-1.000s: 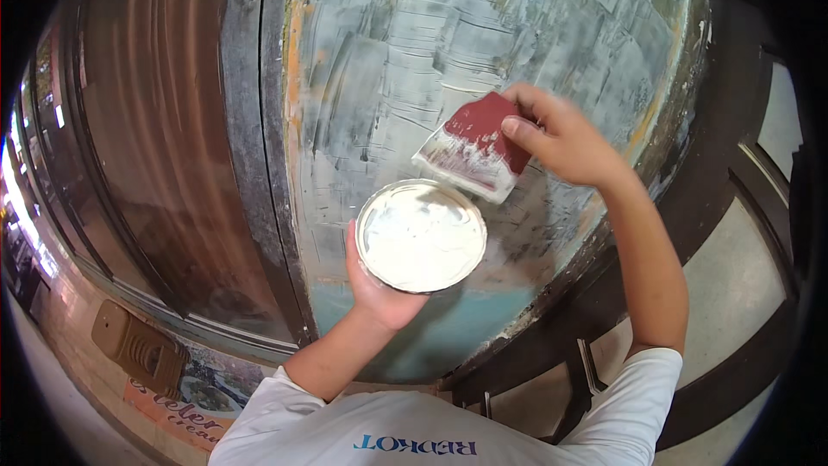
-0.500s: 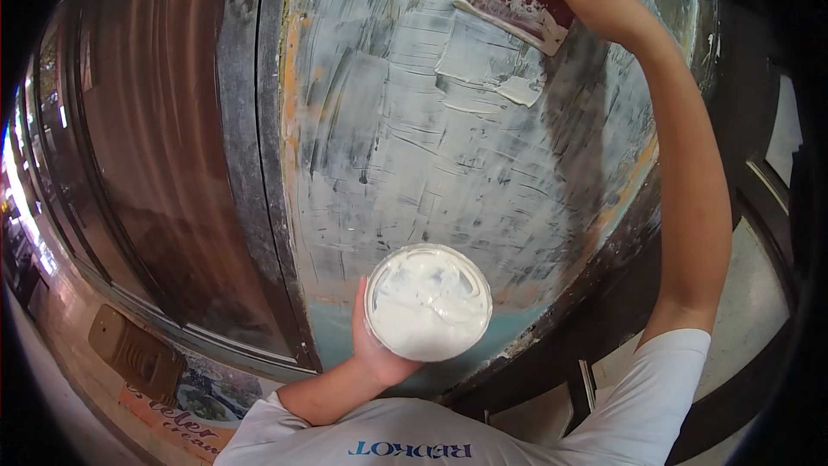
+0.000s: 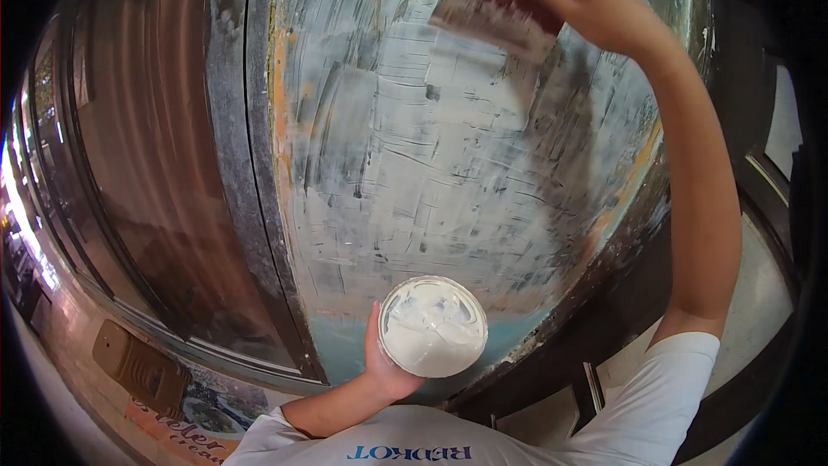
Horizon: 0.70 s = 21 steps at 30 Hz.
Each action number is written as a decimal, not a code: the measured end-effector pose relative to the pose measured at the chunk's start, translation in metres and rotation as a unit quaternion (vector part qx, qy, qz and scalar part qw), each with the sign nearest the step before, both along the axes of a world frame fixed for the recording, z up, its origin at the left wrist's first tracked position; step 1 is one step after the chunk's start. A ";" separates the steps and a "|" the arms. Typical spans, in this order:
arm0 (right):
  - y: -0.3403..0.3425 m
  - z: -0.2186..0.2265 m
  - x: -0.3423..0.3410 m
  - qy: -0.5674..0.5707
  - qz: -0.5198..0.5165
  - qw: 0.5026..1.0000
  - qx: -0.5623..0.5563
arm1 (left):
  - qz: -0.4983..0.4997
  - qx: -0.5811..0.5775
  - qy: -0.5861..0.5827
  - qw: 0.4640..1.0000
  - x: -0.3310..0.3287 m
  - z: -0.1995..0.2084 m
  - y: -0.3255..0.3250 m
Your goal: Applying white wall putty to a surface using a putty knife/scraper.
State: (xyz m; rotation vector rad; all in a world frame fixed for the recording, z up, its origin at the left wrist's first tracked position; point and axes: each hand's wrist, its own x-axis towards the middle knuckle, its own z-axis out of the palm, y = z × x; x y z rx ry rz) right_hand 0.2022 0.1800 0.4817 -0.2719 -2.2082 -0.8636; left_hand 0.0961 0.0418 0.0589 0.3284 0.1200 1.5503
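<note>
My left hand [image 3: 390, 371] is wrapped round the side of a round tub [image 3: 479, 305], held low in front of my chest. White putty [image 3: 435, 341] fills much of it, with a smeared patch on the far side. High on the right, my right hand [image 3: 591, 2] grips a dark red putty spreader [image 3: 489, 2] whose wide lower edge is coated with putty. That edge lies close over the wall panel [image 3: 431, 173]; whether it touches is hard to tell. Streaky grey-white putty covers the panel, with thin dark scratches showing through.
A dark vertical frame [image 3: 235, 95] borders the panel on the left, beside brown glazing [image 3: 151, 121]. Dark trim [image 3: 617, 267] runs along the right edge. At the lower left are a brown plastic stool [image 3: 138, 367] and a printed banner [image 3: 216, 406].
The spreader has shifted slightly left and down, and the raised putty ridges below it now look flattened. The tub sits a little lower in view, still in my left hand.
</note>
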 end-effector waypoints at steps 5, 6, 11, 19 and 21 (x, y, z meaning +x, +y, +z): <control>0.028 -0.034 0.001 -0.119 -0.082 0.989 0.025 | 0.012 -0.009 -0.003 1.000 0.000 -0.004 -0.003; 0.035 -0.017 0.017 -0.070 -0.085 0.992 0.064 | 0.003 -0.007 0.000 1.000 0.000 -0.006 -0.003; 0.054 0.041 0.088 0.023 0.024 0.992 -0.120 | 0.011 -0.002 -0.018 1.000 -0.004 -0.016 -0.003; 0.043 0.022 0.062 0.041 -0.134 0.987 0.078 | 0.045 0.009 -0.007 0.999 -0.002 -0.017 -0.007; 0.032 0.057 0.078 0.092 -0.116 0.989 -0.007 | 0.045 0.005 -0.002 0.999 0.000 -0.017 -0.005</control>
